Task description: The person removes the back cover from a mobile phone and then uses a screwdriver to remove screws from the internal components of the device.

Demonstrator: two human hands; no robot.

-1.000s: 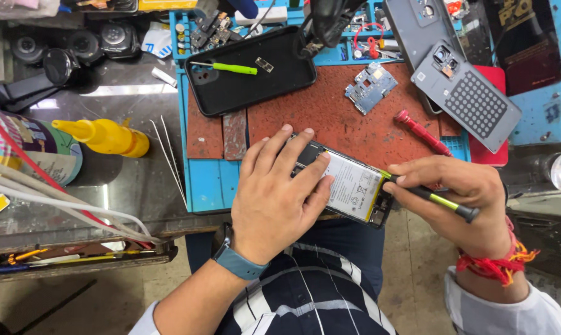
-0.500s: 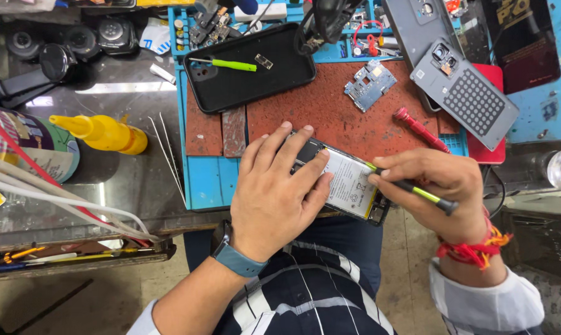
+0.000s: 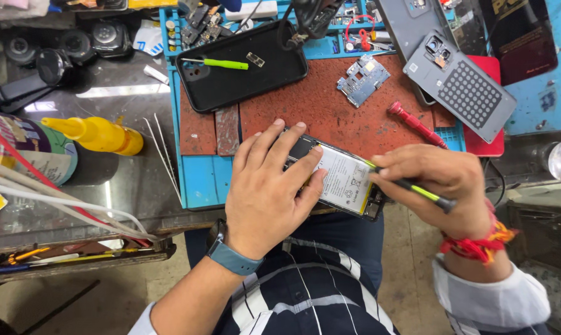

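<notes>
An opened phone (image 3: 345,180) with a white battery showing lies at the near edge of the red work mat (image 3: 330,111). My left hand (image 3: 268,189) presses flat on its left half, fingers spread. My right hand (image 3: 445,186) grips a thin black tool with a yellow-green band (image 3: 417,189), and the tool's tip rests at the battery's right edge. A blue-grey watch band sits on my left wrist, red thread on my right.
A black phone back cover (image 3: 240,65) holding a green tool lies at the back. A blue circuit board (image 3: 362,79), a red screwdriver (image 3: 417,124), a grey phone cover with a dotted pad (image 3: 460,87) and a yellow squeeze bottle (image 3: 97,133) surround the mat.
My right hand has shifted a little to the left, bringing the tool's tip onto the battery's edge. The left hand stays pressed on the phone.
</notes>
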